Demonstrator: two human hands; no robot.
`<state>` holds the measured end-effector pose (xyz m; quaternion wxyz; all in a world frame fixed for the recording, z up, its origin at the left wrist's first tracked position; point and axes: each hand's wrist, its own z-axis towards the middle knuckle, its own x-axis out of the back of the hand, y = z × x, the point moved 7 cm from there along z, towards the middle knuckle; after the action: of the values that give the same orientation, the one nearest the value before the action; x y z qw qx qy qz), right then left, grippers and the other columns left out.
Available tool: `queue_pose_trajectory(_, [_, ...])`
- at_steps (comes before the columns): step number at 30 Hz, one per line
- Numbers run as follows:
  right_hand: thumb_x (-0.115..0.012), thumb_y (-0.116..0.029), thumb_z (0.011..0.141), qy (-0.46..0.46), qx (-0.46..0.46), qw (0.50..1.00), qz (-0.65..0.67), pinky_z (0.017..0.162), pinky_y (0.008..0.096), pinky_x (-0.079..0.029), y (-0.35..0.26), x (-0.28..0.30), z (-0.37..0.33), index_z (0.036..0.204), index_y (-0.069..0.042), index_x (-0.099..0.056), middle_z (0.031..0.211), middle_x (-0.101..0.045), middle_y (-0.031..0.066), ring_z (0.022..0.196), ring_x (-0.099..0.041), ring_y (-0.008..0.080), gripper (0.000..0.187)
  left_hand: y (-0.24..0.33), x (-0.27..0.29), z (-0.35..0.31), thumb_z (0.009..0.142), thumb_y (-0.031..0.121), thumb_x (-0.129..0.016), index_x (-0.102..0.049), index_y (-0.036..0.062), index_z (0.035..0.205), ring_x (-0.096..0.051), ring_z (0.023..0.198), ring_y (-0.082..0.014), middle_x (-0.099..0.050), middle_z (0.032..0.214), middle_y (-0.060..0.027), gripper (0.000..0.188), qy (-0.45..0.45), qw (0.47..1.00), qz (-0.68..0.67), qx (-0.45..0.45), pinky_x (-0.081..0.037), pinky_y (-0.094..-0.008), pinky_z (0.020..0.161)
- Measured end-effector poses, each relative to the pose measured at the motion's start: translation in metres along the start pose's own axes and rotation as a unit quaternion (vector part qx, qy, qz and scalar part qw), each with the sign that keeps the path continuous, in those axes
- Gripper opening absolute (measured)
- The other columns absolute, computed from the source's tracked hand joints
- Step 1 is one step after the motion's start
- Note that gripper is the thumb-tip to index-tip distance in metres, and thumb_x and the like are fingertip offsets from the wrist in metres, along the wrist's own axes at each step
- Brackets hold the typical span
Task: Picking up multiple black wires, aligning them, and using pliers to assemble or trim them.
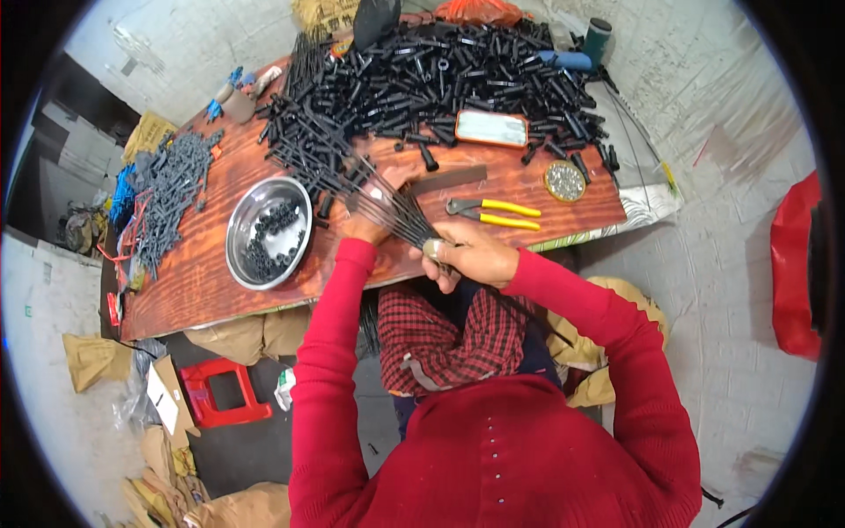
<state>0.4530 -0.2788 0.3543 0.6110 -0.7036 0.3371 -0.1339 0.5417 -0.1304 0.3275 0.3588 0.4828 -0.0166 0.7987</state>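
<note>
A bundle of long, thin dark rods [400, 218] slants over the near edge of the table, its far ends fanned out to the upper left. My right hand [480, 253] is closed around the near end of the bundle, and something shiny shows at the thumb. Behind and beneath the rods is my left hand [363, 227], blurred and partly covered, so its grip is hidden. Left of it stands a metal bowl [232, 242] with small black parts inside. Yellow-handled pliers [506, 215] lie just beyond my right hand.
A large heap of black plastic tubular parts [414, 84] covers the back of the wooden table [180, 286]. Grey parts [172, 189] are piled at left. An orange-rimmed tray [491, 128] and a round tin of small metal pieces [564, 180] sit at right. A red stool [224, 392] is on the floor.
</note>
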Motion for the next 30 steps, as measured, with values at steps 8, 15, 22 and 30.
queue_pose_trajectory(8, [-0.042, -0.019, 0.105, 0.019, 0.062, 0.998, 0.026, 0.061, 0.0237, -0.053, 0.021, -0.007, 0.0, 0.115, 0.0, -0.055, 0.084, -0.061, 0.0026, 0.067, -0.061, 0.0093, 0.025, -0.052, 0.018, 0.014, 0.086, -0.002, -0.059, -0.069, 0.0087, 0.118, -0.061, 0.118, -0.0281, -0.067, 0.123, -0.0125, 0.035, -0.002, 0.987, -0.162, 0.007, -0.047, -0.0385, 0.101])
queue_pose_trajectory(15, [-0.041, -0.015, 0.104, 0.033, 0.136, 0.99, 0.011, 0.068, 0.0258, -0.053, 0.062, -0.009, 0.013, 0.113, 0.002, -0.056, 0.086, -0.062, 0.0044, 0.075, -0.06, 0.0103, 0.025, -0.047, 0.017, 0.038, 0.085, -0.002, -0.053, -0.07, 0.0047, 0.102, -0.061, 0.116, -0.031, -0.067, 0.124, -0.0141, 0.025, -0.015, 0.974, -0.221, -0.043, -0.044, -0.0387, 0.102])
queue_pose_trajectory(22, [-0.04, -0.021, 0.106, 0.072, 0.201, 0.973, 0.084, 0.061, 0.0234, -0.04, 0.008, -0.01, -0.004, 0.129, 0.001, -0.045, 0.079, -0.052, 0.0006, 0.069, -0.046, 0.008, 0.032, -0.052, 0.004, 0.021, 0.096, 0.012, -0.057, -0.065, 0.0031, 0.111, -0.065, 0.103, -0.0214, -0.069, 0.112, -0.0124, 0.019, -0.029, 0.969, -0.245, -0.01, -0.048, -0.0282, 0.092])
queue_pose_trajectory(30, [-0.043, -0.022, 0.105, 0.117, 0.143, 0.983, -0.015, 0.059, 0.018, -0.037, 0.03, -0.002, -0.016, 0.122, 0.001, -0.054, 0.083, -0.054, -0.0007, 0.064, -0.042, 0.004, 0.031, -0.05, 0.027, 0.04, 0.078, -0.003, -0.062, -0.068, 0.006, 0.097, -0.064, 0.104, -0.0301, -0.068, 0.112, -0.0114, 0.022, 0.082, 0.97, -0.221, 0.059, -0.052, -0.0375, 0.089])
